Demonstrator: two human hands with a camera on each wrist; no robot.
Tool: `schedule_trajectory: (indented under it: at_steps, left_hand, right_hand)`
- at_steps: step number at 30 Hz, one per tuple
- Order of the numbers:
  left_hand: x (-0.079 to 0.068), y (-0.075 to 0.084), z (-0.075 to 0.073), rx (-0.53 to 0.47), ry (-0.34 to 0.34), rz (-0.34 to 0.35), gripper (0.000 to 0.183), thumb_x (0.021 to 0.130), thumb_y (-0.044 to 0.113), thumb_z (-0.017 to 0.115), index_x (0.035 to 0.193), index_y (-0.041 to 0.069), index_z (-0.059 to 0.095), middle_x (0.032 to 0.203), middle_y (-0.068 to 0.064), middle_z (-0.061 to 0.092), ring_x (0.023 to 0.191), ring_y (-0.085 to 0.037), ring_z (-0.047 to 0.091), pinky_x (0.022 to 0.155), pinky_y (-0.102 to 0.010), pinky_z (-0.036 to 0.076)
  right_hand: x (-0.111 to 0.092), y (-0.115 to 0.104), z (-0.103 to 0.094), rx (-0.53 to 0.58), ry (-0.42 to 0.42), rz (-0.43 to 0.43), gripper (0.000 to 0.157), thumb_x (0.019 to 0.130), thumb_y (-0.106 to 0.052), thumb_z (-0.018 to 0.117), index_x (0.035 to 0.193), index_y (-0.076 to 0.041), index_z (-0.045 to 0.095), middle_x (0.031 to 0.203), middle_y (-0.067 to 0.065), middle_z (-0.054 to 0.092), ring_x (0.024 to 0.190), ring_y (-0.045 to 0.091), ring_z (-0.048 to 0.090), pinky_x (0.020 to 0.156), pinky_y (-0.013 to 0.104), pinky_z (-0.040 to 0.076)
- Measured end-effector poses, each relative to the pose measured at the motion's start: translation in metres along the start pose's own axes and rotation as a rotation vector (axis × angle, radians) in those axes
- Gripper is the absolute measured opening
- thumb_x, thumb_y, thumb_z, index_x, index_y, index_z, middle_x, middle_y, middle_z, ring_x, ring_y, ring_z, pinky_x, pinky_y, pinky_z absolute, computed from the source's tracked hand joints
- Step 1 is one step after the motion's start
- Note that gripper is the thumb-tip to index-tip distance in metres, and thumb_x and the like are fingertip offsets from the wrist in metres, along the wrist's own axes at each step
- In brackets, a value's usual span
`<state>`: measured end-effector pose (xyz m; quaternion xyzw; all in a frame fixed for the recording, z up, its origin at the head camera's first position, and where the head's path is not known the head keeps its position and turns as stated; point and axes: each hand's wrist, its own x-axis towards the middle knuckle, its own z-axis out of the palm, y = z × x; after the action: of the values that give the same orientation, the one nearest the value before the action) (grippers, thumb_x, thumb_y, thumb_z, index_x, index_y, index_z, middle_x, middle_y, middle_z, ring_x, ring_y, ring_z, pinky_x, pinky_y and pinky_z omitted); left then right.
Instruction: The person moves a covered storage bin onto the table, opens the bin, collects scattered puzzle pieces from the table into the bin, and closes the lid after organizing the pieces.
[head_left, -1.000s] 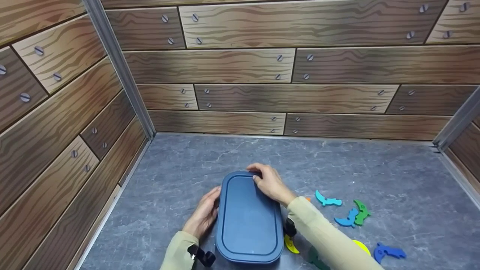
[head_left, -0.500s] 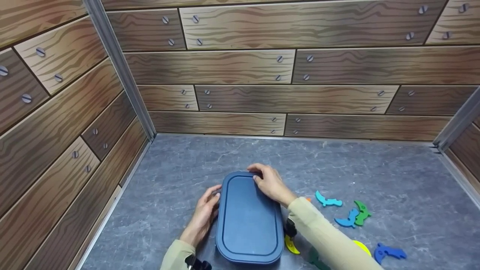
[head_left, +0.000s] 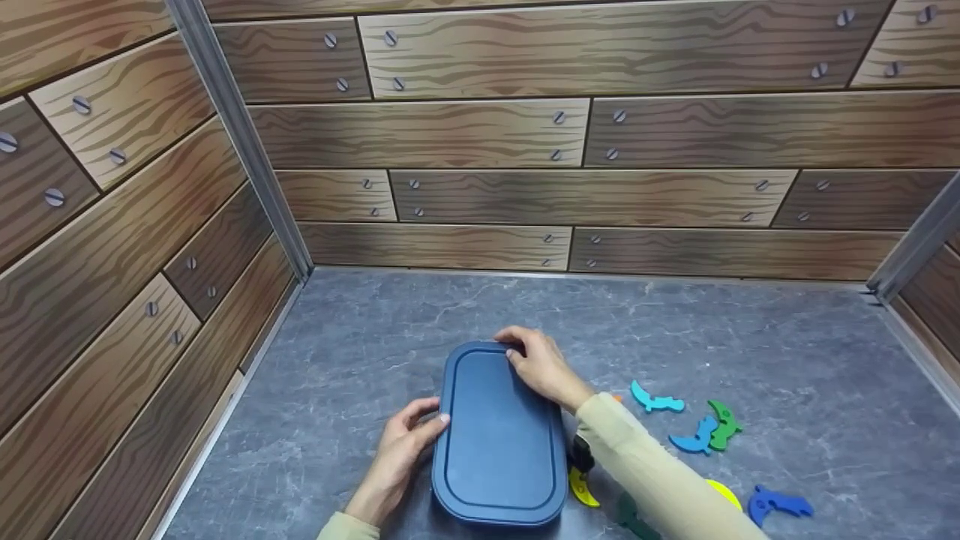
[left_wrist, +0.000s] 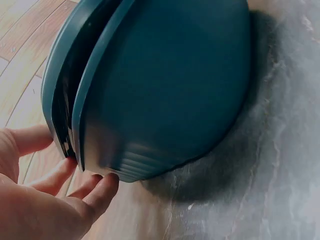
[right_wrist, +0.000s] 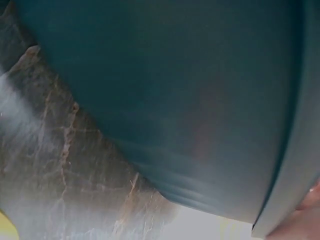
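Note:
A blue rectangular box (left_wrist: 170, 85) with a rounded lid (head_left: 502, 435) stands lengthwise before me. Along its left side, the left wrist view shows a dark gap between lid and box rim. My left hand (head_left: 397, 450) holds the lid's left edge: thumb at the lid, fingertips (left_wrist: 105, 190) lower down by the rim and the ridged box wall. At the far right corner my right hand (head_left: 541, 367) grips the lid, its thumb on top and its fingers over the far edge. Only a little of that hand shows in the right wrist view, beside the lid edge (right_wrist: 295, 175).
Colourful flat curved pieces lie on the grey marbled surface (head_left: 360, 322) to the right: cyan (head_left: 656, 399), green (head_left: 724, 426), blue (head_left: 696, 437), dark blue (head_left: 778, 504) and yellow (head_left: 582, 489). My right sleeve covers some of them. Wood-patterned walls (head_left: 480, 135) enclose the surface.
My left hand has slid nearer along the box's left side, and its thumb has come up onto the lid's edge. The right hand keeps its place at the far corner.

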<state>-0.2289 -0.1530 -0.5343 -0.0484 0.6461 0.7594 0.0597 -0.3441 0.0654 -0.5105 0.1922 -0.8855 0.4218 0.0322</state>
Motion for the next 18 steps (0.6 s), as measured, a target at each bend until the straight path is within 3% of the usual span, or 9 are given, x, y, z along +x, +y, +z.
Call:
schedule_trajectory:
  at_steps: [4,8,13,18]
  left_hand:
    - [-0.002,-0.001,0.001,0.024,0.003,0.005,0.041,0.084,0.015,0.069,0.119,-0.003,0.058,0.124,-0.018,0.053,0.101,-0.021,0.06,0.088,-0.031,0.049]
    - [-0.005,0.003,0.002,0.044,0.012,-0.001,0.041,0.084,0.014,0.068,0.12,-0.004,0.057,0.123,-0.018,0.054,0.102,-0.021,0.059,0.087,-0.032,0.049]
    - [-0.01,0.007,0.001,0.105,0.022,-0.02,0.044,0.085,0.016,0.068,0.124,-0.003,0.056,0.122,-0.017,0.056,0.098,-0.02,0.06,0.082,-0.034,0.051]
    - [-0.012,0.003,-0.003,0.09,0.015,-0.016,0.044,0.086,0.016,0.067,0.124,-0.002,0.057,0.123,-0.017,0.055,0.098,-0.02,0.06,0.081,-0.033,0.051]
  right_hand:
    - [-0.004,0.001,-0.006,-0.022,0.033,-0.003,0.026,0.09,-0.005,0.058,0.113,-0.014,0.066,0.111,0.0,0.063,0.106,0.02,0.055,0.091,0.036,0.044]
    - [-0.019,-0.001,-0.018,-0.061,0.133,-0.032,0.025,0.09,-0.008,0.06,0.113,-0.014,0.066,0.113,0.001,0.062,0.107,0.023,0.053,0.091,0.039,0.043]
    - [-0.059,-0.007,-0.034,-0.058,0.193,0.047,0.025,0.092,-0.012,0.058,0.115,-0.017,0.064,0.113,0.0,0.06,0.105,0.019,0.053,0.087,0.039,0.045]
    - [-0.102,-0.006,-0.038,-0.08,0.192,0.142,0.027,0.089,-0.009,0.059,0.116,-0.012,0.065,0.106,0.003,0.062,0.092,0.015,0.057,0.077,0.034,0.051]
